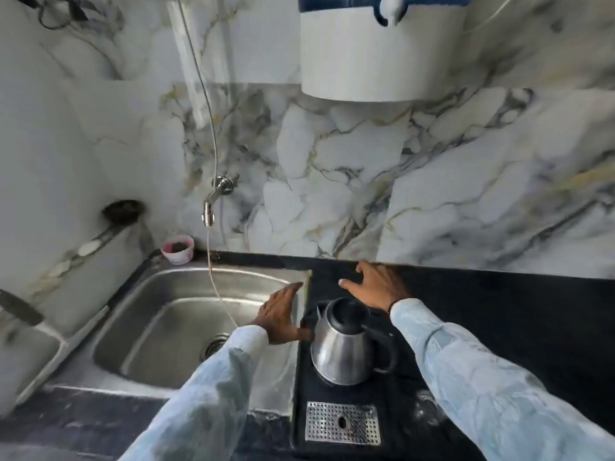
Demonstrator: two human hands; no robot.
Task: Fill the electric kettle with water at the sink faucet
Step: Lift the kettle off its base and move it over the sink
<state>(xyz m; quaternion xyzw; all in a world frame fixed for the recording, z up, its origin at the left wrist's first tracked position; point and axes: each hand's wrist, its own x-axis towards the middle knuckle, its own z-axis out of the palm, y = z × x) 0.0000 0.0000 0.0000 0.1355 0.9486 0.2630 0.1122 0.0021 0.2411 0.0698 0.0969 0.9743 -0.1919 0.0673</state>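
Marble-patterned wall panels (349,154), white with grey and gold veins, fill most of what we see, running down to a black countertop (515,311). High on the wall hangs a white water purifier (379,58) with a blue top. Below and to the left, a stainless steel sink (173,331) is set into the counter, its drain (214,344) partly hidden behind our left sleeve. Our two arms reach forward in pale blue sleeves (482,377).

Right of the sink lies a black tray (402,424) with a perforated metal drip grille (342,422) at its near end. On the tray's far part stands the electric kettle (339,344), upright, steel-bodied with a black lid and a black handle turned toward the right; its spout points toward the wall. It sits just beside the sink's right rim, not under the faucet.

Our left hand (279,316) hovers over the sink's right edge, fingers straight and together, palm turned toward the kettle, close to it; it grips nothing, and we cannot tell whether the thumb touches the steel. Our right hand (376,289) is spread flat above the counter beyond the kettle, fingers splayed, holding nothing.

A chrome faucet (213,201) juts from the wall above the sink's back rim, with a thin tube (216,291) trailing down into the basin. A small pink-rimmed cup (178,249) rests at the sink's back corner.
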